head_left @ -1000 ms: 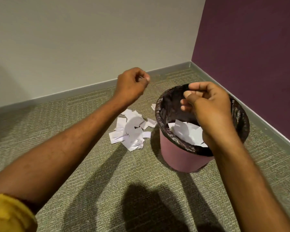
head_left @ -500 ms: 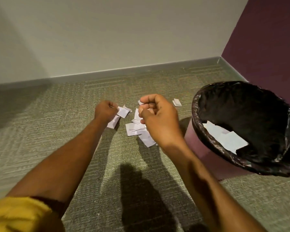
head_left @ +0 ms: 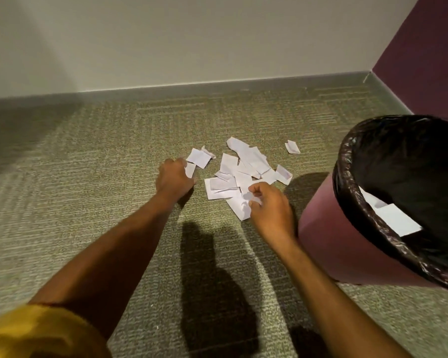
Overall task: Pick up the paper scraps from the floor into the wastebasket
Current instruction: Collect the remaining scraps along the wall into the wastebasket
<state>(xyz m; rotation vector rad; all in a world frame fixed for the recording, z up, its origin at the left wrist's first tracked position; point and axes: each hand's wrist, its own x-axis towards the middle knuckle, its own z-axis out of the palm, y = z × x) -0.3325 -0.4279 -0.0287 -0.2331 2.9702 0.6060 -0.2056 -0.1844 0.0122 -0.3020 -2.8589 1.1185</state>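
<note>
Down on the carpet (head_left: 93, 177), both arms were stretched forward, the left hand (head_left: 175, 178) knuckles-up with fingers curled onto a small scrap (head_left: 190, 169) at the nine o'clock edge of the paper scraps (head_left: 239, 174), though I could not tell whether it truly gripped it. At the pile's six o'clock, the right hand (head_left: 268, 205) had thumb and fingers pinched narrowly on a white piece (head_left: 241, 206). At three o'clock stood the pink wastebasket (head_left: 321, 228), black-lined, paper already inside.
</note>
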